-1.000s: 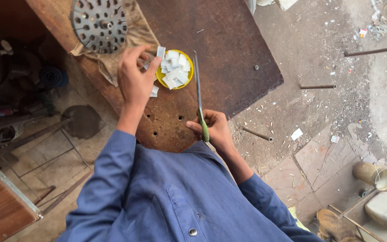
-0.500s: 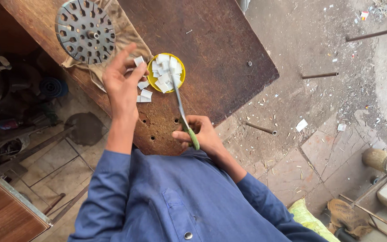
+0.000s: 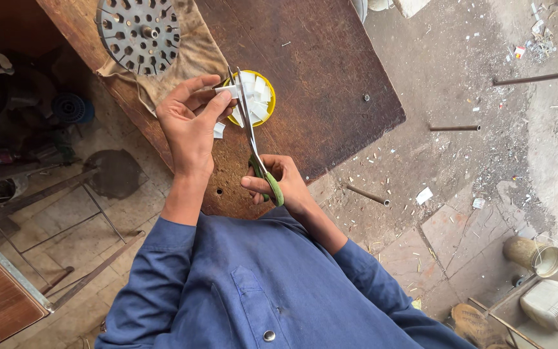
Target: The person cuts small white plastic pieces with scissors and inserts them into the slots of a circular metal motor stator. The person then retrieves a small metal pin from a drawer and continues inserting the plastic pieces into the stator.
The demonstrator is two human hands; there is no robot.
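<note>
At the far left of your brown workbench (image 3: 330,77), a round perforated metal disc (image 3: 139,28) lies on a tan cloth (image 3: 192,55). Just right of it and nearer to you, your left hand (image 3: 188,126) is raised over the bench, thumb and fingers pressed together on a small white strip (image 3: 226,92), pinching it at its left end. The blades of your green-handled scissors (image 3: 253,139) meet that strip from the near side, their points reaching past it over a yellow dish (image 3: 270,103) heaped with small white cut pieces (image 3: 255,90). One more white piece (image 3: 219,130) lies on the wood just below your left thumb. Your right hand (image 3: 278,184) grips the scissors' green loops at the near edge of the bench, fingers closed through the handles; the blades look nearly closed on the strip, though you cannot tell whether they have bitten through. Both your arms wear blue sleeves (image 3: 163,271). To the right, off the bench, the dusty floor (image 3: 473,161) carries scattered metal rods (image 3: 528,79) and scraps, and at the near right corner sit a tin can (image 3: 538,256) and a pale plastic jug (image 3: 551,304).
</note>
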